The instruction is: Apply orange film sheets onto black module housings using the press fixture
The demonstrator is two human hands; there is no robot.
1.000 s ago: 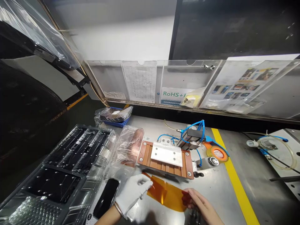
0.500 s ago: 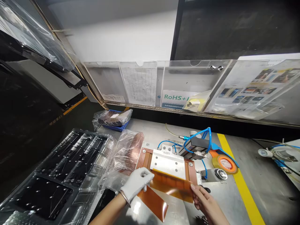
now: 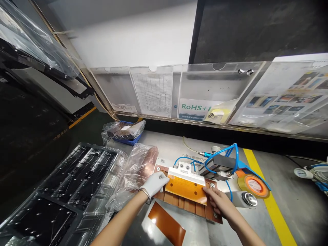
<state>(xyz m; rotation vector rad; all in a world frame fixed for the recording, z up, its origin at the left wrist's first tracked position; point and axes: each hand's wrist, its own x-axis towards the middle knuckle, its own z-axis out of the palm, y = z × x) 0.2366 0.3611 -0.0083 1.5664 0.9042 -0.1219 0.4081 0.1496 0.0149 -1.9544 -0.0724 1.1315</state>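
A strip of clear amber film is stretched between my hands, lying over the white metal block of the fixture, whose screws show through it. My left hand, in a white glove, pinches the strip's left end. Bare, my right hand grips its right end between thumb and fingers. Under the block is the fixture's brown grooved base, with a screw at each visible corner. The label JJ-25070 stands at the block's back edge. Another amber film piece lies on the metal table in front.
Left, a clear plastic tray holds black parts. Crumpled plastic wrap covers copper-coloured material beside the fixture. Behind right stand a pneumatic cylinder with blue hoses and a roll of amber tape. A blue bin sits at the back.
Both hands have lifted the amber film away from me, from the front of the fixture up over the white block. The loose film piece still lies on the table.
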